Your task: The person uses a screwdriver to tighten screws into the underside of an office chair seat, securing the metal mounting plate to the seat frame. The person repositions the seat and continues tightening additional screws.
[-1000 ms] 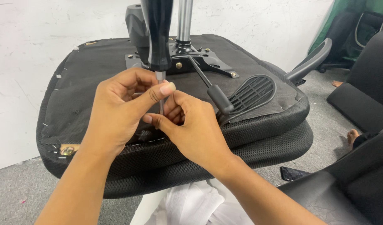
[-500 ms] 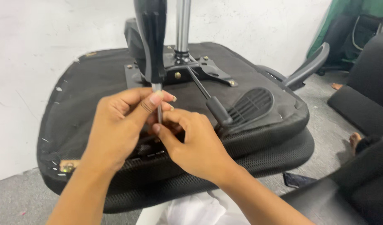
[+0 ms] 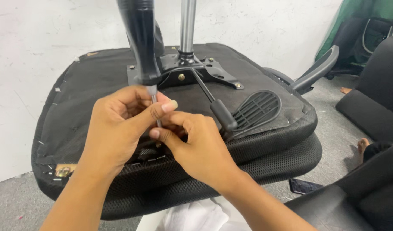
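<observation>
Both hands meet at the near edge of an upturned office chair seat point(image 3: 76, 107): the left hand point(image 3: 119, 124) pinches the steel shaft of a black-handled screwdriver point(image 3: 141, 42) standing upright, while the right hand point(image 3: 196, 145) curls its fingers closed around the tip, hiding it.

I see the grey floor point(image 3: 333, 128) carrying everything here. A dark phone point(image 3: 305, 186) lies flat on it near my right, black chair parts point(image 3: 376, 85) rest farther right, and a bare foot point(image 3: 366, 146) lies between them.
</observation>
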